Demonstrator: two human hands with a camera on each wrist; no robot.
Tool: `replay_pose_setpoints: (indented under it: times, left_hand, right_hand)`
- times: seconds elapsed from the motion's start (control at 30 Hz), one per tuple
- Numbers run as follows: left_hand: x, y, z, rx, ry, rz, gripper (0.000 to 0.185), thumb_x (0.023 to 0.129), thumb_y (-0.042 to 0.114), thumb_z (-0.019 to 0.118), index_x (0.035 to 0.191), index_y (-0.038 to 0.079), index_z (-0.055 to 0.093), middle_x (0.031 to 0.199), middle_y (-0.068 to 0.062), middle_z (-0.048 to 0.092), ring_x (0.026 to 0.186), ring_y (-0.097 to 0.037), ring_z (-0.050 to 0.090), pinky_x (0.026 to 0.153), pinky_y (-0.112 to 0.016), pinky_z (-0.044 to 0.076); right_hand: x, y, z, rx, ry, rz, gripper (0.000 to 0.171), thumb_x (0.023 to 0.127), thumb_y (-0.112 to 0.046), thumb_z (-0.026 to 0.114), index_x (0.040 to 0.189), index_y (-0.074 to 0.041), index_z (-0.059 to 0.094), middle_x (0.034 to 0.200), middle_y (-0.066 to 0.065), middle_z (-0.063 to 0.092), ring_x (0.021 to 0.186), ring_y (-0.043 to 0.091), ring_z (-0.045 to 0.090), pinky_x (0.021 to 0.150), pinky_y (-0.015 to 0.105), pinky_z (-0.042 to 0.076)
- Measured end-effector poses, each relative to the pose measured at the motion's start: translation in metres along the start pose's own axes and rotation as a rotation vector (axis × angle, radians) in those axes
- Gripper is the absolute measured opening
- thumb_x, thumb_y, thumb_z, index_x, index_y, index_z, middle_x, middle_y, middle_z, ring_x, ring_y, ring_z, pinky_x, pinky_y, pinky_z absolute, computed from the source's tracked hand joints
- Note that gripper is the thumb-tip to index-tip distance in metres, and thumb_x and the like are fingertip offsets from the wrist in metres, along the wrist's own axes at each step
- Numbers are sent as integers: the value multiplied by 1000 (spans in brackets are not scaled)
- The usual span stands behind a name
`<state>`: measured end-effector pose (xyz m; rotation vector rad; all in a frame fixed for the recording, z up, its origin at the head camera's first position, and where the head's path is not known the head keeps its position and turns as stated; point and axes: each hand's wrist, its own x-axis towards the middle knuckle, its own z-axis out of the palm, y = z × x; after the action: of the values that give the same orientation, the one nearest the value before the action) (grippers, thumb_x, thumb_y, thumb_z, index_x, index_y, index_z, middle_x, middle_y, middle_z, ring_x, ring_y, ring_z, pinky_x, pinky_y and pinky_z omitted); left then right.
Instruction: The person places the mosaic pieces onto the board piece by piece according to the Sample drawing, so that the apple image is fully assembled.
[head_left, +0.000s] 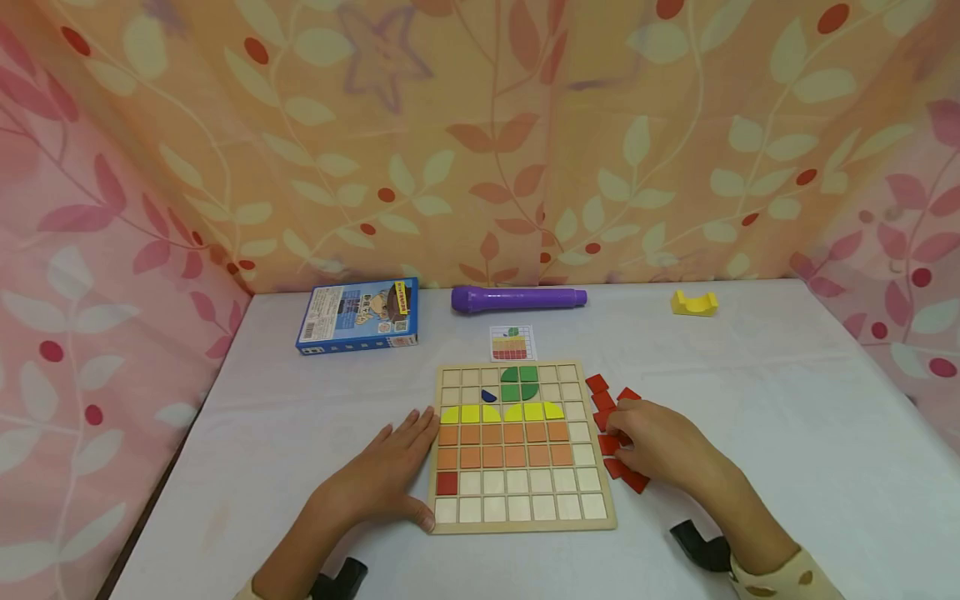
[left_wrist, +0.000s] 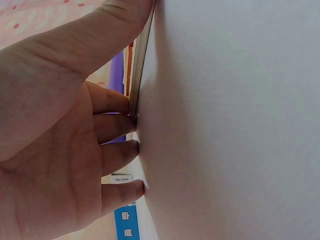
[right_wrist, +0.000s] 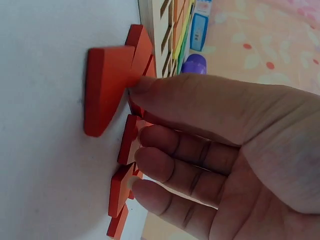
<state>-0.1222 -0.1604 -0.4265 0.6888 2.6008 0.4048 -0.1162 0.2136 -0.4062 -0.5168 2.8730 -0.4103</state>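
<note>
A wooden grid board lies flat, with green, yellow, orange and dark blue tiles set in its cells. One red tile fills a cell near its lower left. My left hand rests spread along the board's left edge, thumb at the lower corner. The board's edge touches that thumb in the left wrist view. Right of the board, my right hand pinches a red square tile among several loose ones. In the right wrist view the thumb hides the forefinger; another red tile lies closer to the camera.
Behind the board lies a small pattern card showing a similar coloured picture. Further back are a blue box, a purple tube and a yellow arched block. Patterned cloth rises behind the white-covered table.
</note>
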Motion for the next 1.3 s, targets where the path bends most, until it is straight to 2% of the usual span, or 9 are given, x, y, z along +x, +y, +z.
replay_pose_setpoints:
  times: [0.4, 0.63, 0.8, 0.97, 1.3]
  left_hand:
    - [0, 2, 0, -21, 2, -5, 134, 55, 59, 91, 158, 3, 25, 165, -11, 18, 152, -31, 9, 118, -57, 15]
    - [-1, 1, -1, -19, 2, -10, 135, 54, 60, 91, 158, 4, 25, 165, -10, 17, 152, -30, 9, 119, -57, 15]
    - [-1, 0, 1, -20, -1, -9, 135, 55, 60, 90, 158, 3, 25, 165, -11, 17, 152, -31, 9, 118, -57, 15]
    - [-1, -1, 2, -21, -3, -8, 135, 55, 62, 89, 159, 3, 25, 166, -11, 17, 152, -31, 9, 118, -57, 15]
    - [-1, 0, -2, -24, -4, -3, 134, 56, 61, 89, 159, 4, 25, 165, -11, 17, 152, -31, 9, 119, -57, 15]
  right_hand:
    - [-2, 0, -3, -26, 10, -9, 21, 74, -4, 80, 79, -15, 63, 75, -7, 51, 66, 11, 46, 57, 25, 43]
    - [-4, -12, -7, 9, 37, -94, 20, 75, -6, 79, 78, -18, 63, 76, -8, 50, 66, 8, 43, 55, 24, 40]
    - [3, -32, -6, -5, 13, -118, 18, 75, -9, 81, 81, -16, 65, 76, -9, 50, 68, 9, 45, 55, 24, 41]
    - [14, -59, 5, -71, 0, -139, 19, 74, -15, 85, 84, -13, 69, 74, -9, 49, 68, 11, 46, 55, 24, 43]
    - [29, -110, 28, -76, 10, -275, 15, 75, -15, 83, 82, -12, 70, 72, -9, 49, 68, 9, 45, 56, 22, 41]
